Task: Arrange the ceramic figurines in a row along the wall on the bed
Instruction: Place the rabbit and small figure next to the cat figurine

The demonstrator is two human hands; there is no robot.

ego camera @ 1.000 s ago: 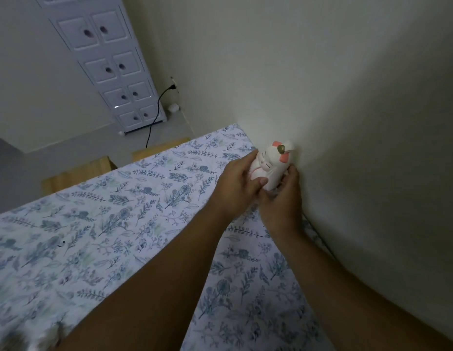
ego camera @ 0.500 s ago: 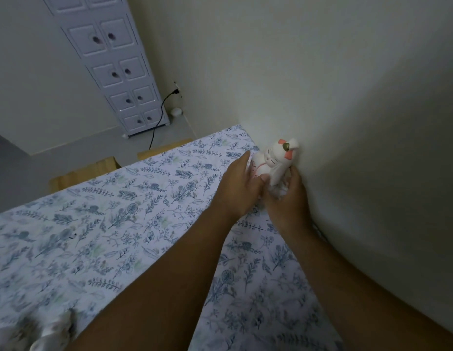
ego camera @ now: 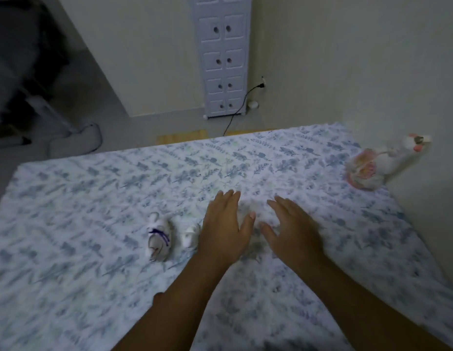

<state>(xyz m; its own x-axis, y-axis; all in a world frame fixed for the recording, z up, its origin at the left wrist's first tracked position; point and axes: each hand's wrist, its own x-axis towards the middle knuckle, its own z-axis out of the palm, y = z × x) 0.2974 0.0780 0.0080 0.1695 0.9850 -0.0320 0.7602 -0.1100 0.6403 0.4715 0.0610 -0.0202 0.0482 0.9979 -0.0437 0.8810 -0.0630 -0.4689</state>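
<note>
A white and pink ceramic figurine (ego camera: 382, 164) stands on the floral bed sheet (ego camera: 93, 198) against the right wall, leaning towards it. Two more lie near the bed's middle: a white figurine with a purple ribbon (ego camera: 159, 239) and a smaller plain white figurine (ego camera: 190, 235) beside it. My left hand (ego camera: 224, 228) hovers flat with fingers apart just right of the small white one, partly covering it. Nothing is in my right hand (ego camera: 291, 224), which is spread over the sheet. The picture is blurred by motion.
The right wall (ego camera: 397, 72) borders the bed. Beyond the foot of the bed stand a white drawer cabinet (ego camera: 222, 59) and a wall socket with a black cable (ego camera: 241, 105). A dark chair (ego camera: 22, 72) stands on the floor at the left.
Both hands have let go of the white and pink figurine, which stays by the wall. They have moved back to the bed's middle, and the view has swung left onto the two lying figurines.
</note>
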